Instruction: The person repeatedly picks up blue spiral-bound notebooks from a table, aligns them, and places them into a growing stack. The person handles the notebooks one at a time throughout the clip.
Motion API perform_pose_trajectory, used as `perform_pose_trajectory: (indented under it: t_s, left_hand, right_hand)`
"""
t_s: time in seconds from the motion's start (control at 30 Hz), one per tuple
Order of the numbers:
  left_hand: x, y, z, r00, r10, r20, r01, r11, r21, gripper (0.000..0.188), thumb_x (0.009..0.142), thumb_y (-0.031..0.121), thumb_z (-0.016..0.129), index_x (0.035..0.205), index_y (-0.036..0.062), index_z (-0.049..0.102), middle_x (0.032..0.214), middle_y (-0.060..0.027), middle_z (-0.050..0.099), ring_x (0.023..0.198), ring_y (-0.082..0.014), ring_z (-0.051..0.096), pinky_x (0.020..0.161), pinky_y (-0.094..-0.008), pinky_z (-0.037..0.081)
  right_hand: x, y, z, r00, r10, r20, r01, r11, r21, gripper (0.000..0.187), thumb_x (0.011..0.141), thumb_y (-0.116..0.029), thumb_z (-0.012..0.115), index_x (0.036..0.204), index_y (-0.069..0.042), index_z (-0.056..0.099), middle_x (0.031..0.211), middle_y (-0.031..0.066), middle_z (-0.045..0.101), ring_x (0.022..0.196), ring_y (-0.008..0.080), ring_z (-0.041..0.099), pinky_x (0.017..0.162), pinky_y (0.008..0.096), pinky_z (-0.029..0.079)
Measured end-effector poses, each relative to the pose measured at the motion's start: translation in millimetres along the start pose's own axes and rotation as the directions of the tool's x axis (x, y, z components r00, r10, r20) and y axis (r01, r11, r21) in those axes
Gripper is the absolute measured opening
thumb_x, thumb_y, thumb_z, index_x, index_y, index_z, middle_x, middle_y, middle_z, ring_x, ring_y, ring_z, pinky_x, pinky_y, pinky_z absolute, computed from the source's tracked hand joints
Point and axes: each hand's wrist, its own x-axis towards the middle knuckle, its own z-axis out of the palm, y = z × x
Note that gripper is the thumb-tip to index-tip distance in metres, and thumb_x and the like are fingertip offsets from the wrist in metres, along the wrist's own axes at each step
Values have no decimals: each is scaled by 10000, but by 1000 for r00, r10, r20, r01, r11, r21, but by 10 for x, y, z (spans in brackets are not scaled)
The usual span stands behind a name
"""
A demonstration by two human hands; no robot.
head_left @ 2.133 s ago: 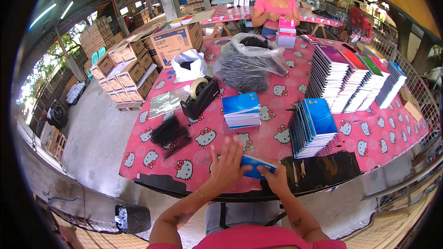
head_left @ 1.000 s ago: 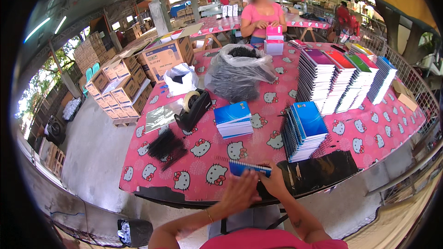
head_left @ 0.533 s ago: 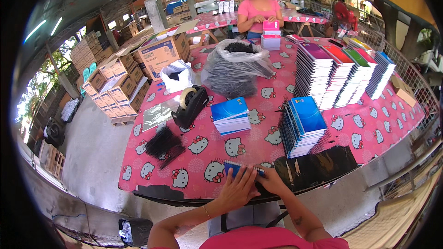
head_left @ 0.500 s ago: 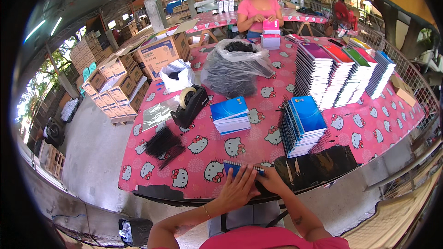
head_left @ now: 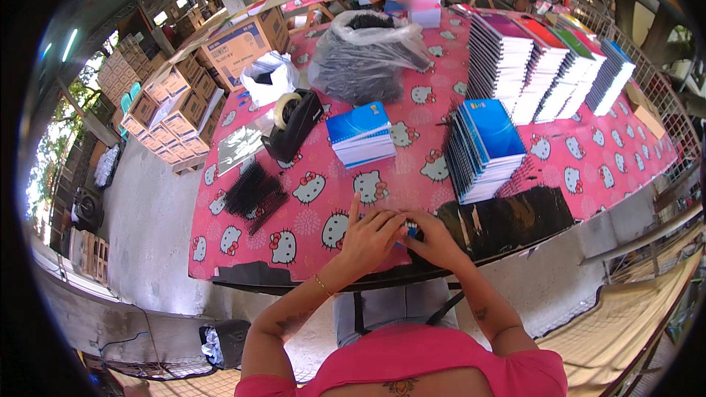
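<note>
Forearms converge, left grip touching right grip at blue notebook.

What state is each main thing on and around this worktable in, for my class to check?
Blue notebook: mostly hidden between left hand and right hand
Middle blue notebooks: stacked, top cover shut
Right blue notebooks: stacked, coil-bound, top cover shut
Clear bag: open at the top, bulging
White bag: open
Tape roll: mounted in dispenser
Black coils: loosely piled
Black bin: open, pale contents showing
</note>
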Motion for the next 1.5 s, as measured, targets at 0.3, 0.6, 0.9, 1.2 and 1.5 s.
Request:
perform_pose_trajectory:
  t_s: [0.3, 0.6, 0.9, 1.2, 1.5]
  left_hand:
    - [-44, 26, 38, 999, -32, -22, 32, 999, 23, 193, 900, 216, 696, 1055, 103, 677, 993, -12, 687, 962, -188, 665, 1186, -604, 156]
    - [-28, 57, -7, 1000, -18, 16, 18, 1000, 16, 215, 881, 196, 703, 1064, 88, 666, 1017, -38, 677, 972, -210, 644, 1123, -552, 281]
    - [104, 172, -213, 987, 12, 160, -8, 1000, -28, 293, 814, 85, 670, 1106, 63, 646, 999, -86, 658, 924, -286, 632, 815, -411, 468]
    - [1787, 246, -390, 858, 290, -424, -398, 897, -193, 315, 793, -99, 602, 1077, 34, 642, 1179, -130, 673, 1240, -322, 594, 1087, -489, 422]
    - [1854, 103, 502, 942, 270, -197, -334, 782, -526, 358, 778, -152, 528, 1068, 35, 628, 1270, -117, 653, 1291, -341, 557, 1126, -435, 395]
  right_hand:
    - [-135, -236, -113, 965, 241, -100, -223, 962, 160, 331, 840, 22, 730, 1164, -12, 674, 1141, 106, 675, 1004, 180, 663, 843, 288, 550]
    - [-52, -166, -310, 955, 293, 40, -293, 919, 263, 140, 889, -45, 711, 1009, 25, 689, 898, 85, 690, 812, 121, 672, 741, 268, 554]
    - [51, -316, -246, 971, 133, -200, -176, 960, -219, 194, 748, -75, 757, 914, -45, 660, 867, 135, 643, 791, 266, 657, 702, 345, 513]
    - [380, -517, -1800, 776, 225, -589, -273, 962, 7, 605, 978, -369, 617, 1433, 8, 486, 1483, 243, 460, 1394, 323, 413, 1154, 399, 297]
    - [454, -61, -1901, 845, 441, -303, -306, 863, 403, 741, 1000, -530, 513, 1474, 33, 427, 1508, 199, 442, 1424, 278, 368, 1185, 373, 242]
